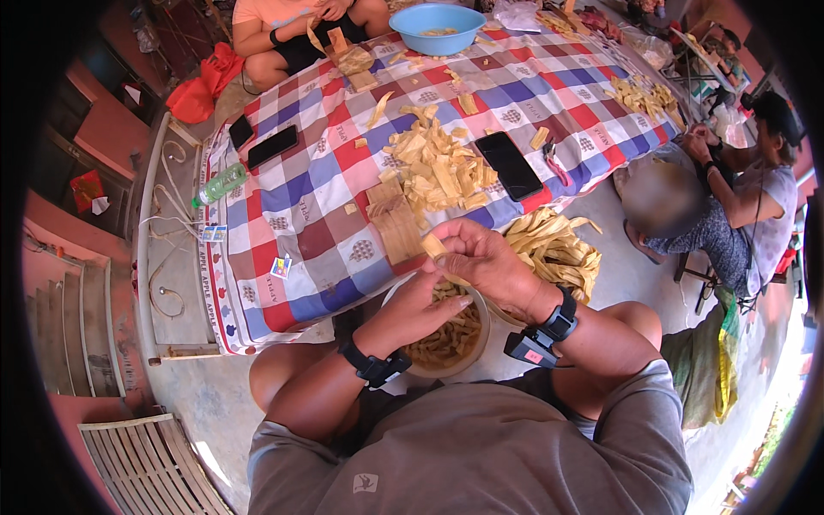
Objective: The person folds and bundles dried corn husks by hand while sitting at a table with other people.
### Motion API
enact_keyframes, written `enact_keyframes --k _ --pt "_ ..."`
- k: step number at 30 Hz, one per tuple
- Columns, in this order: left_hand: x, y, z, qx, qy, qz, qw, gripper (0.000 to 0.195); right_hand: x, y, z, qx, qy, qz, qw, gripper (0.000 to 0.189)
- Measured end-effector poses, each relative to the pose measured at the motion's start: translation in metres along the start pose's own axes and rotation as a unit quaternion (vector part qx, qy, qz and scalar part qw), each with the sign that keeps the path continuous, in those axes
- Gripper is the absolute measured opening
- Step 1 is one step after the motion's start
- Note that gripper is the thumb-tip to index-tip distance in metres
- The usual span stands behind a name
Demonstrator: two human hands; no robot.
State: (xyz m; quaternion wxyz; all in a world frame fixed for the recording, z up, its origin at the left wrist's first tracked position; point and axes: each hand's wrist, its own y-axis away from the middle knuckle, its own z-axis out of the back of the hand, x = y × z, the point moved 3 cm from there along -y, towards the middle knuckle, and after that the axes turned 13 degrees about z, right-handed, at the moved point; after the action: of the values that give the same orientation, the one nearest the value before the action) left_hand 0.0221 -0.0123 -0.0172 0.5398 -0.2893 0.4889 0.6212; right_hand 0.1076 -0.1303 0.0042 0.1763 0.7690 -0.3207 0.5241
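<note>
My right hand pinches a folded strip of pale yellow dried leaf between thumb and fingers, above the table's near edge. Close beside it on the left, my left hand touches the strip's lower end with its fingertips; its thumb points right. Below both hands stands a round white bucket holding many small folded pieces. A wooden block lies on the checked cloth just beyond my hands. Past it is a heap of cut leaf pieces.
A bundle of long dried leaves is at right. The checked tablecloth holds phones, pink-handled cutters, a green plastic bottle and a blue basin. One person sits at right, another across the table.
</note>
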Motion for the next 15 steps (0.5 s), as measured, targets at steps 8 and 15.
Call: enact_keyframes --k 8,15 --pt "0.004 -0.014 -0.005 0.119 0.231 0.052 0.964 0.035 0.002 -0.004 0.031 -0.032 0.202 0.078 0.976 0.01" --pt "-0.026 0.0 0.017 0.049 0.33 0.01 0.943 0.038 0.026 0.003 0.038 -0.13 0.17 -0.018 0.977 0.006"
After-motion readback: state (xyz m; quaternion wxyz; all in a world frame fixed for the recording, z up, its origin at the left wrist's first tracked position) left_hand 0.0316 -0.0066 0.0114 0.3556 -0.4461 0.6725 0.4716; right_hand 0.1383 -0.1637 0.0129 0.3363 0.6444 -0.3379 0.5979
